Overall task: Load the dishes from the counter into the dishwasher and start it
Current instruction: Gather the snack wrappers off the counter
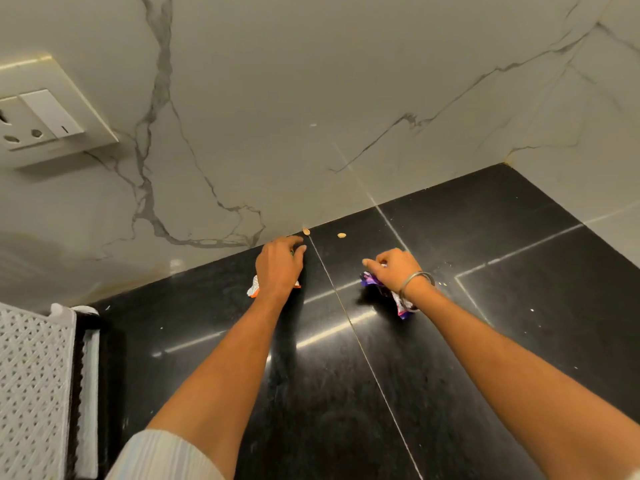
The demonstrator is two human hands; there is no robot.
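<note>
Although the task calls for dishes, none shows on the black bench (485, 271); only litter lies here. The left hand (280, 263), fingers curled, holds a crumpled orange-and-white wrapper (254, 289) and reaches toward a small pale shell (306, 231) at its 1 o'clock, by the marble wall (277, 98). The right hand (394, 266), also curled, grips a purple wrapper (398, 303). A second shell (341, 235) lies at 11 o'clock from it. Wrappers are likely light, soft and crinkly, so any bunching grip serves; the shells look tiny and hard, best pinched by fingertips.
</note>
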